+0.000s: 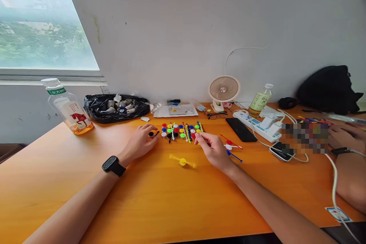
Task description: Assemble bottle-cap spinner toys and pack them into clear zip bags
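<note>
While our left hand [139,143] curls round a black disc [151,134], our right hand [214,149] bends beside coloured discs [182,135], yellow spinner [182,162] nearer us; we can't tell either grip.

Spinner [182,162] before discs [182,135], fan [224,89] behind, bottle [76,116] left

I count my two hands, left hand [141,141] and right hand [212,148], with one yellow spinner [182,162] near me. Across the counter [137,206]: two bottles, one large bottle [76,116] left, one green-labelled bottle [259,101] far right; one fan [223,89], one smartphone [241,129], one power strip [257,127]. The coloured discs [182,135] crowd too closely for me to count.
</note>
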The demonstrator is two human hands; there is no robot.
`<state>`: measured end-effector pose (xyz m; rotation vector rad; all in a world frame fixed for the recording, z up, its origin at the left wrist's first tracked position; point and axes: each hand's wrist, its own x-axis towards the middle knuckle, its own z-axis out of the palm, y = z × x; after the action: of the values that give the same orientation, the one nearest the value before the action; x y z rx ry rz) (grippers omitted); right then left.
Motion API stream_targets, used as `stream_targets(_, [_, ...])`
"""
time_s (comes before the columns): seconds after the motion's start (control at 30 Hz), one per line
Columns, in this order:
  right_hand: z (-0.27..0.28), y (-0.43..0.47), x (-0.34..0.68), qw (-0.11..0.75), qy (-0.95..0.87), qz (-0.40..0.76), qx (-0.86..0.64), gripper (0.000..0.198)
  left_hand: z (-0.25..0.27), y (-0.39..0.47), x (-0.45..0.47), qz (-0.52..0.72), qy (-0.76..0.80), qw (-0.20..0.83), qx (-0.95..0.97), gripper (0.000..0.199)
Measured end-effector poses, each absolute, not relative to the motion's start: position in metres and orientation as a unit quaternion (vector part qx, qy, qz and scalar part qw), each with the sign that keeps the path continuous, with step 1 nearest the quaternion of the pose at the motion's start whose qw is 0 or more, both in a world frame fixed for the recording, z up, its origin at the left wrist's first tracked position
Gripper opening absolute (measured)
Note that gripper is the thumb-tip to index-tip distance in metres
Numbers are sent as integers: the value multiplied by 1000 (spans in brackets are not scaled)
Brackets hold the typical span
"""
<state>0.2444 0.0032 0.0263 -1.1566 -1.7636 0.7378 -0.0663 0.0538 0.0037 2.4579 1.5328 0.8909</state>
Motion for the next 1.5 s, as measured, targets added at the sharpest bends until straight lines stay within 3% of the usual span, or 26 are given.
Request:
stream_targets(0.47, [25,3,249,395,-764,228,-456,42,0,60,-76,251,552,48,794,19])
stream_targets(0.83, [27,2,249,384,-775,191,-463,42,-1,61,-82,230,581,27,780,24])
stream_targets(1.07, [29,-7,244,337,-844,166,-383,16,0,59,-80,218,582,29,783,24])
stream_targets(1.3, [27,-18,234,284,-895,163,-302,29,0,58,-78,215,583,26,783,20])
stream_targets(1.5, [28,-16,237,238,-906,171,-307,9,3,55,-77,215,587,36,780,19])
